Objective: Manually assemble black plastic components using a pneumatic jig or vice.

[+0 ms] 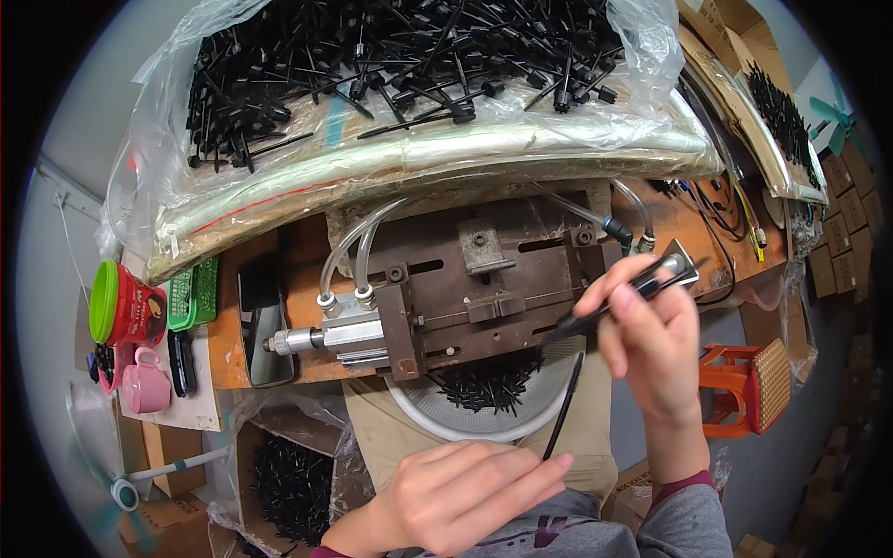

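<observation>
My left hand (470, 493) is low in the middle, over my lap, its fingers closed on the end of a thin black stick (566, 409) that points up and away. To the right, my right hand (656, 339) is raised beside the machine's right end. Its fingers grip a dark, slender black part (595, 319) that lies slantwise across them; whether it is one piece or several I cannot tell. Nearby, a brown metal clamping fixture (465, 349) with a silver air cylinder (358, 333) sits on the bench. Under its front edge, a white mesh basket (414, 406) holds many short black pieces.
Beyond the fixture stands a plastic-lined box (558, 149) heaped with black stemmed parts. On the left are a phone (265, 316), a green basket (195, 293) and a pink mug (146, 383). A carton (251, 470) of black pieces is lower left; an orange stool (730, 386) is at right.
</observation>
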### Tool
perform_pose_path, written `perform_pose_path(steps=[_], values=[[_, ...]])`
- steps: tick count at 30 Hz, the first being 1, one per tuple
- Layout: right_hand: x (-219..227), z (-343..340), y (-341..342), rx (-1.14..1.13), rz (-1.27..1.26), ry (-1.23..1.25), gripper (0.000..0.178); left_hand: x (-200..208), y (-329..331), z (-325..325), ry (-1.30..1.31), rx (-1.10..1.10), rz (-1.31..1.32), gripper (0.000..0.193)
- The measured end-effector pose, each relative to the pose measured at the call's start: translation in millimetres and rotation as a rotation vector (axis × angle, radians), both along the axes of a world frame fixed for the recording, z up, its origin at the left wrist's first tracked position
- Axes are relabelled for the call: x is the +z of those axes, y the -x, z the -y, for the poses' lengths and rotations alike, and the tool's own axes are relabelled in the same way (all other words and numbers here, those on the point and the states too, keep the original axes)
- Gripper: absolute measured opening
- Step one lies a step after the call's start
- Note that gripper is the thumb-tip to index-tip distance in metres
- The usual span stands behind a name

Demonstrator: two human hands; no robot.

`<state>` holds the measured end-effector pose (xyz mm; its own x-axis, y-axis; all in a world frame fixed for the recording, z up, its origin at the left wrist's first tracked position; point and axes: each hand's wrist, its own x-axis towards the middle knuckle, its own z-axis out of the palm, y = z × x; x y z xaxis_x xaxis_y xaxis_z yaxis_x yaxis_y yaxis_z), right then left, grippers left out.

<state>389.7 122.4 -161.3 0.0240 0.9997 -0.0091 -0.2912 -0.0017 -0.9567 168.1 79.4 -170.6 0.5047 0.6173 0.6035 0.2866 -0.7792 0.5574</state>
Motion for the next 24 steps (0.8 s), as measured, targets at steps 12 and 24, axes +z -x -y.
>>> perform_pose_path(steps=[12, 24], values=[[-21.1, 13.7, 1.6, -0.212, 0.449, -0.534, 0.018, -52.1, -26.3, -27.5, -0.125, 0.382, -0.305, 0.028], [-30.8, 18.4, 1.4, -0.305, 1.129, -0.909, 0.025, -40.3, -28.8, -34.4, -0.078, 0.378, -0.338, 0.032]])
